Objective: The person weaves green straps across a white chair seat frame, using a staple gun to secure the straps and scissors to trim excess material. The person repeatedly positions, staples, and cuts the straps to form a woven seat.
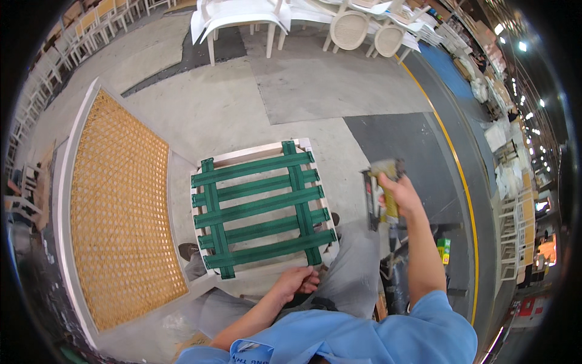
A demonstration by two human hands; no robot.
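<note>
In front of me is a chair with a white wooden seat frame (242,155), crossed by several green webbing straps (260,202). Two straps run front to back and the others lie across them. My left hand (297,283) is at the near right edge of the seat, its fingers curled closed beside the end of a strap; whatever is in them is hidden. Off to the right of the seat, my right hand (399,193) grips a staple gun (387,209) in the air, slightly blurred. Woven cane fills the chair's backrest (124,218) on the left.
White plastic-covered chairs (242,18) stand beyond the seat, with round-seated pieces (348,30) beside them. A small green and yellow box (444,250) sits at my right. Rows of chairs (91,27) line the far left. A yellow floor line (459,164) runs along the right.
</note>
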